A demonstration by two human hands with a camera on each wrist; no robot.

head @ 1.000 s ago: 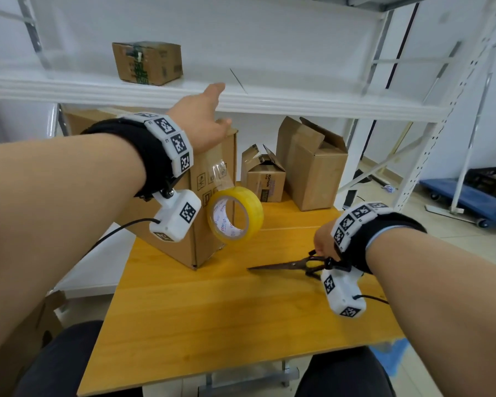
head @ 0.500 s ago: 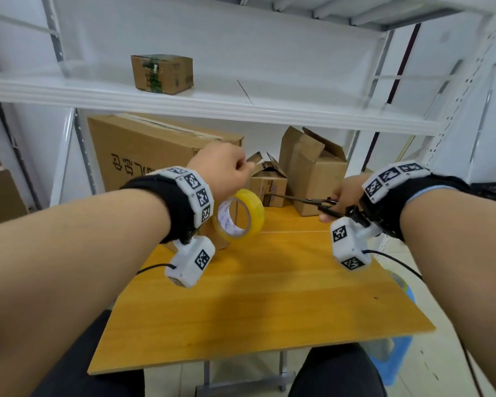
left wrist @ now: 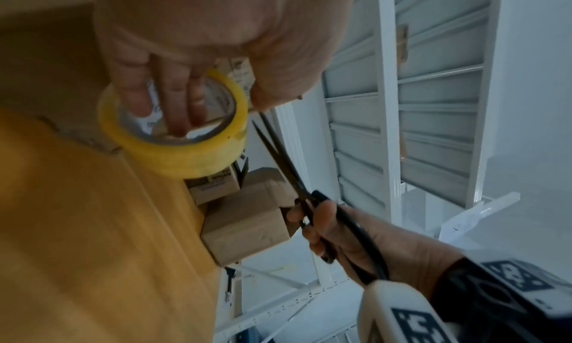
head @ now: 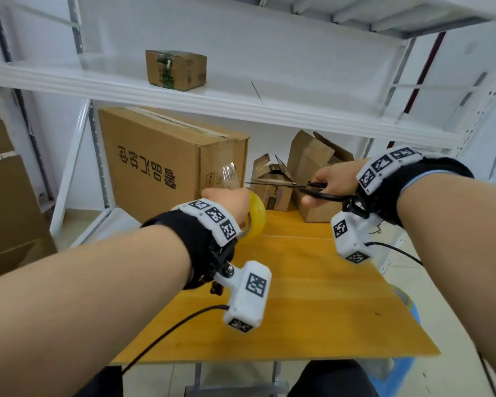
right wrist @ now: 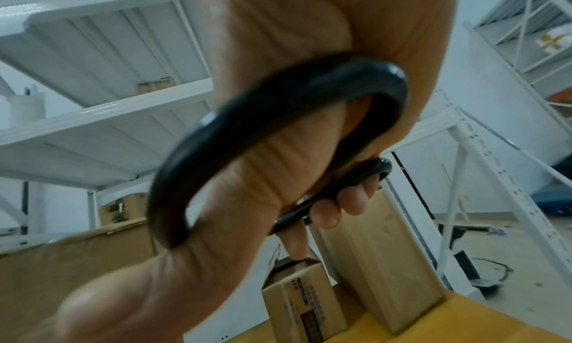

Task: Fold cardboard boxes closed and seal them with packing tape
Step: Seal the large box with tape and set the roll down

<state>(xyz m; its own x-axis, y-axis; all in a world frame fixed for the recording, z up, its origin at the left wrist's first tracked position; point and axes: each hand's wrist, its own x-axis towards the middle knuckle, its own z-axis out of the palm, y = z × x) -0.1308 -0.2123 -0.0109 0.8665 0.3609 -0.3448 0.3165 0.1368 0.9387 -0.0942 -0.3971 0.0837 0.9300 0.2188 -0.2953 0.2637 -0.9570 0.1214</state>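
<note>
My left hand [head: 226,200] holds the yellow tape roll [head: 257,217], several fingers hooked through its core [left wrist: 173,106]. A clear strip of tape [head: 226,174] runs up from the roll to the corner of the large closed cardboard box [head: 166,167]. My right hand [head: 327,184] grips black scissors [head: 287,184] by the handles [right wrist: 278,133]. The blades point left, their tips just right of the tape strip and slightly parted [left wrist: 272,140].
Two smaller open boxes [head: 272,184] [head: 312,167] stand at the back of the wooden table [head: 312,296]. A white metal shelf [head: 241,101] overhangs, with a small box [head: 175,70] on it. More cartons [head: 6,196] stack at the left.
My right hand lifted the scissors from the table and brought the blades up to the tape strip. My left hand left the big box's top and took hold of the hanging roll.
</note>
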